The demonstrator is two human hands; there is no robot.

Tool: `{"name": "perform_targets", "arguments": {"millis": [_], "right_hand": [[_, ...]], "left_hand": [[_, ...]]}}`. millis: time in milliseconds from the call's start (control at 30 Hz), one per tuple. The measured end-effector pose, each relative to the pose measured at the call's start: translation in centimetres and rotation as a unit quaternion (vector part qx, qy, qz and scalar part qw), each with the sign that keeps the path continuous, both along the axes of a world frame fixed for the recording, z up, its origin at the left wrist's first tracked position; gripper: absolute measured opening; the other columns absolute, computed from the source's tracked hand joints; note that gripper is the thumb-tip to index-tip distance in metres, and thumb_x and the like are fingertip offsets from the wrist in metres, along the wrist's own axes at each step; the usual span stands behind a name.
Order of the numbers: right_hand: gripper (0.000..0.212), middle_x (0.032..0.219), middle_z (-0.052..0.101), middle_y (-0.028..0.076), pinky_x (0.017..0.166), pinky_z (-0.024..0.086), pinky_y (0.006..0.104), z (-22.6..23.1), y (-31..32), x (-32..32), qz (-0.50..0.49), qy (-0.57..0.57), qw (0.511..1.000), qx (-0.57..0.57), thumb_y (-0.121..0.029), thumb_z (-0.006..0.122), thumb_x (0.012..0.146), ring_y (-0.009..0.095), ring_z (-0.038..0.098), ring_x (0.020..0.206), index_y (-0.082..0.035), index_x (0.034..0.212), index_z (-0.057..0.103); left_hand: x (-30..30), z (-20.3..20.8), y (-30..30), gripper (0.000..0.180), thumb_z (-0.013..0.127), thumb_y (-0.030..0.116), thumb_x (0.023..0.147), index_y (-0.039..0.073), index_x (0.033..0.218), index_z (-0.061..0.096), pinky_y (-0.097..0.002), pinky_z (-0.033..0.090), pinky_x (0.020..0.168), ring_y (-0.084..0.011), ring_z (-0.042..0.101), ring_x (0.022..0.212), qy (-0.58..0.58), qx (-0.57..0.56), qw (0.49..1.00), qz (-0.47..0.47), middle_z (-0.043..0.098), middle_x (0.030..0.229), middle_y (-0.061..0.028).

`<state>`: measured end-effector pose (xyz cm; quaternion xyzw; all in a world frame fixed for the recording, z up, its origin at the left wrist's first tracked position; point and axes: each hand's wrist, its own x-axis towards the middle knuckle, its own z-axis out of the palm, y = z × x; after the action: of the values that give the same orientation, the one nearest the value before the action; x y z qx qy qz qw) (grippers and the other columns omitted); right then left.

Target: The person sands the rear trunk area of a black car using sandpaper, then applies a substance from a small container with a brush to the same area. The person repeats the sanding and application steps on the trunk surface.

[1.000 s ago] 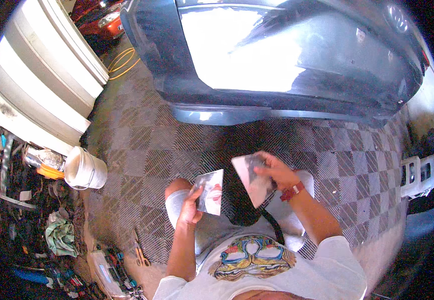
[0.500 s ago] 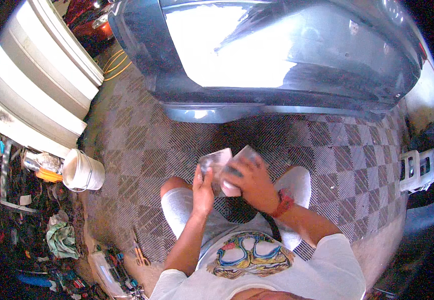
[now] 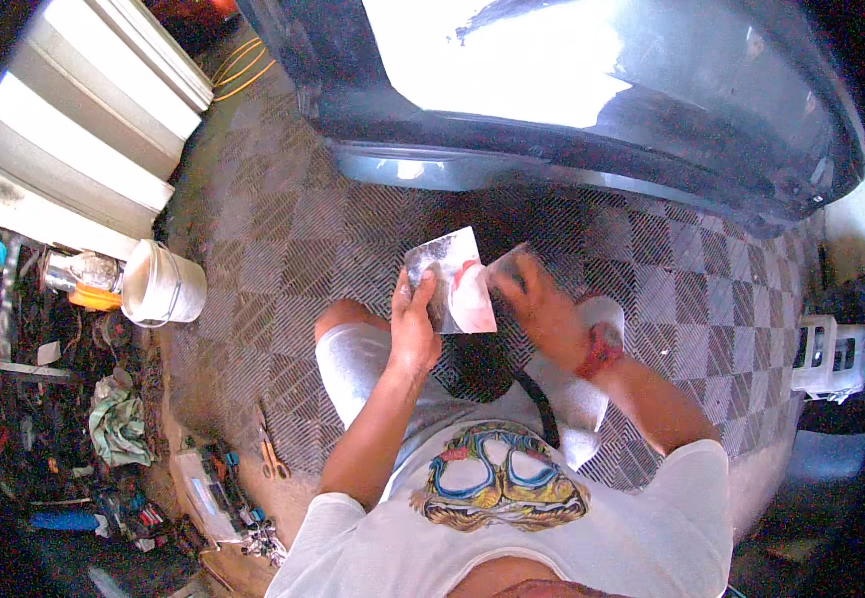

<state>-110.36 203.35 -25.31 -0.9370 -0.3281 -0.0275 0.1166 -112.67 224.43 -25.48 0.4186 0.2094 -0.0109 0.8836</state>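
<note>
My left hand (image 3: 415, 327) grips a flat, shiny square plate (image 3: 444, 255) by its left edge, thumb on top. A pinkish-white paste (image 3: 472, 304) with a red streak covers the plate's right part. My right hand (image 3: 550, 311), partly blurred, is closed on a thin, flat spreader (image 3: 512, 261) beside the plate's right edge. Whether the spreader touches the paste I cannot tell. Both hands are above my lap. Ahead is a blue-grey car body panel (image 3: 711, 130) with a large bright white area (image 3: 492, 75).
On the left stand a white bucket (image 3: 178, 289) and a ribbed white panel (image 3: 73, 130). Scissors (image 3: 271, 453) lie on the checkered floor (image 3: 273, 259), near a crumpled green cloth (image 3: 118, 424) and cluttered tools. A white plastic stool (image 3: 831, 357) is at the right. A yellow hose (image 3: 241, 68) lies far left.
The plate has turned, showing more of its face and the paste. My right hand and the spreader have moved right, away from its middle. The view has shifted, with the car higher up.
</note>
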Motion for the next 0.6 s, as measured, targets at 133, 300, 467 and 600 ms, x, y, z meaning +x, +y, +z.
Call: {"name": "perform_targets", "arguments": {"millis": [133, 300, 467, 600], "right_hand": [[0.045, 0.146, 0.046, 0.017, 0.108, 0.038, 0.0637, 2.7, -0.7, 2.7, -0.021, -0.06, 0.998, 0.021, -0.015, 0.055, 0.091, 0.046, 0.04, 0.14, -0.023, 0.136, 0.056], [0.044, 0.145, 0.047, 0.013, 0.107, 0.025, 0.0779, 4.9, 1.8, 0.4, 0.063, -0.085, 0.994, -0.022, -0.007, 0.054, 0.087, 0.048, 0.034, 0.142, -0.022, 0.127, 0.063], [0.047, 0.143, 0.046, 0.021, 0.108, 0.039, 0.0638, 4.5, 3.0, -0.9, 0.018, 0.222, 0.911, 0.348, -0.007, 0.055, 0.087, 0.049, 0.044, 0.135, -0.018, 0.133, 0.056], [0.05, 0.14, 0.049, 0.02, 0.103, 0.046, 0.0547, 0.9, 0.2, 0.6, -0.019, -0.014, 0.999, -0.049, -0.008, 0.055, 0.088, 0.039, 0.052, 0.131, -0.016, 0.138, 0.052]], "left_hand": [[0.2, -2.8, 0.7, 0.075, 0.062, 0.027, 0.099, -0.002, 0.157, 0.023, -0.0404, 0.037, 0.113, -0.0301, 0.047, 0.135, 0.006, 0.078, 0.996, 0.031, 0.044, 0.151, -0.0191], [1.1, -3.0, 0.2, 0.063, 0.058, 0.027, 0.103, -0.007, 0.15, 0.034, -0.0367, 0.039, 0.112, -0.0257, 0.051, 0.131, 0.01, 0.306, 0.949, 0.075, 0.049, 0.145, -0.0195], [1.1, -1.1, 0.0, 0.057, 0.057, 0.022, 0.101, -0.003, 0.149, 0.036, -0.0398, 0.048, 0.102, -0.0269, 0.059, 0.119, 0.002, 0.05, 0.997, 0.064, 0.058, 0.134, -0.0165], [0.8, -2.3, 0.9, 0.063, 0.057, 0.021, 0.101, -0.002, 0.153, 0.029, -0.0403, 0.05, 0.098, -0.0273, 0.061, 0.116, -0.022, 0.013, 0.999, 0.046, 0.058, 0.134, -0.0152]]}}
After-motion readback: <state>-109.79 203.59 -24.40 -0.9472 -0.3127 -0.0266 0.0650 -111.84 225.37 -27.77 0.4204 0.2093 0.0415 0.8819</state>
